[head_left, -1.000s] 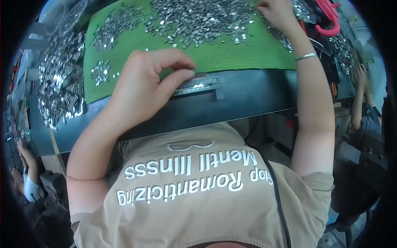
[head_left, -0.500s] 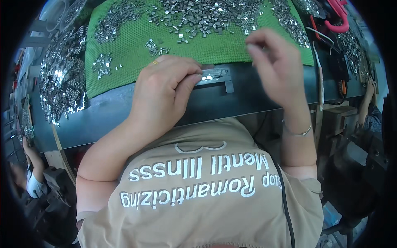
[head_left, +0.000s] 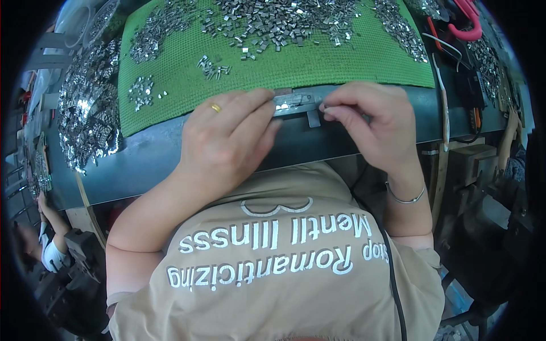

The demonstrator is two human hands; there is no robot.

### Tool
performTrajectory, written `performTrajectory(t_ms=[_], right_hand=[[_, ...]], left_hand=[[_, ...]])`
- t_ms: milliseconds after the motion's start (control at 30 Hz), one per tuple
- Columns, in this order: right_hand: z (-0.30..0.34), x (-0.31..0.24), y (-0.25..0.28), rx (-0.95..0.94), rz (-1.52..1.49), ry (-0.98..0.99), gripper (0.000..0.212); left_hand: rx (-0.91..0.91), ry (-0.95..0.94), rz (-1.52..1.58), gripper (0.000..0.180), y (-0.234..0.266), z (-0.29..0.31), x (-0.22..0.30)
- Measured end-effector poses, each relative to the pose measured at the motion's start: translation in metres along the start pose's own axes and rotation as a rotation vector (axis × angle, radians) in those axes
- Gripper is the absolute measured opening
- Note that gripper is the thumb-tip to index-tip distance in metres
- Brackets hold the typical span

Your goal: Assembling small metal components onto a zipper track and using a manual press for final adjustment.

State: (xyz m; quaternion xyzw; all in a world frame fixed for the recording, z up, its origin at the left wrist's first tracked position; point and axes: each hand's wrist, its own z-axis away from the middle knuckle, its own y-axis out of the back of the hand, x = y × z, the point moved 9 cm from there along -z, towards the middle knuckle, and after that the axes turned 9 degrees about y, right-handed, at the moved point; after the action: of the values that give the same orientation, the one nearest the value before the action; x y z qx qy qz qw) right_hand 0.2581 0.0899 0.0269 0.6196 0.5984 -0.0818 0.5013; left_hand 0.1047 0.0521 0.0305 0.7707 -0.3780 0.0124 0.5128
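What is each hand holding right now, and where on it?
The left hand presses its fingertips on the metal strip's left end. The right hand pinches a small metal piece at the strip's right end.

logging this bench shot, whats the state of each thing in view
left hand: fingers resting on the metal fixture
right hand: fingertips pinched at the fixture's right end
metal fixture: flat on the bench edge
small metal parts: scattered loose on the mat
green mat: spread flat

Loose heaps of small silvery metal pieces [head_left: 284, 23] lie scattered over a green mat [head_left: 341, 62] covering the far part of the dark bench [head_left: 142, 165]; a larger shiny pile [head_left: 85, 119] crowds its left edge, red-handled tools [head_left: 466, 23] its far right corner.
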Motion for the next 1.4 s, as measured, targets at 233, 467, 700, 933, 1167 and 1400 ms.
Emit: performTrajectory(t_ms=[233, 467, 700, 933, 1167, 1400], right_hand=[[-0.01, -0.017, 0.001, 0.045, 0.278, 0.209, 0.01], [-0.002, 0.006, -0.019, 0.129, 0.024, -0.053, 0.005], [-0.001, 0.015, -0.035, 0.186, -0.171, -0.137, 0.007], [-0.003, 0.01, -0.035, 0.14, -0.098, -0.167, 0.009], [-0.002, 0.024, -0.045, 0.037, -0.277, -0.356, 0.008], [-0.063, -0.004, -0.05, -0.106, 0.176, 0.086, 0.009]], left_hand=[[-0.13, 0.138, -0.184, 0.033, 0.029, -0.018, -0.059], [-0.187, 0.094, -0.369, 0.023, 0.02, -0.021, -0.092], [-0.114, 0.03, -0.458, 0.013, 0.025, -0.018, -0.086], [-0.104, 0.088, -0.285, 0.012, 0.032, -0.013, -0.094], [-0.106, 0.149, -0.174, 0.011, 0.035, -0.011, -0.105], [-0.075, 0.044, -0.302, 0.015, 0.05, -0.014, -0.082]])
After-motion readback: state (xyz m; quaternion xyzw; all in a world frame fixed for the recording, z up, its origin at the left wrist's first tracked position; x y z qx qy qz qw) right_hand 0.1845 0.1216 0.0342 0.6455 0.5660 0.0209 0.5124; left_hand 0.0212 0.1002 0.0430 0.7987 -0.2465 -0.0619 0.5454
